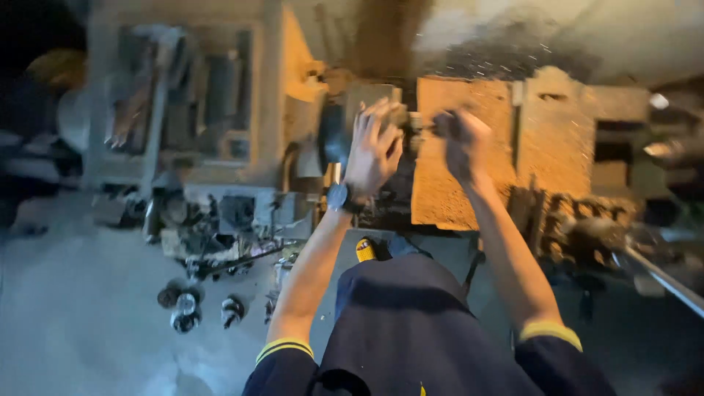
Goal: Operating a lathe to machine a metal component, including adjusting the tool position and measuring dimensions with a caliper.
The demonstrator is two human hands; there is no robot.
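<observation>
Dim room, warm yellow light falling on the machine [469, 154] ahead; both hands smear with motion blur (edges dark, nothing truly sharp).

You stand at a rust-orange machine bed [455, 176], its flat surface grimy and blurred. Below it, the grey concrete floor [81, 315] carries a few small dark round parts [185, 304] lying near the machine's base.

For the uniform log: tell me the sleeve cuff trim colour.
Yellow bands on dark navy sleeve cuffs, clearest in the head view.
</observation>
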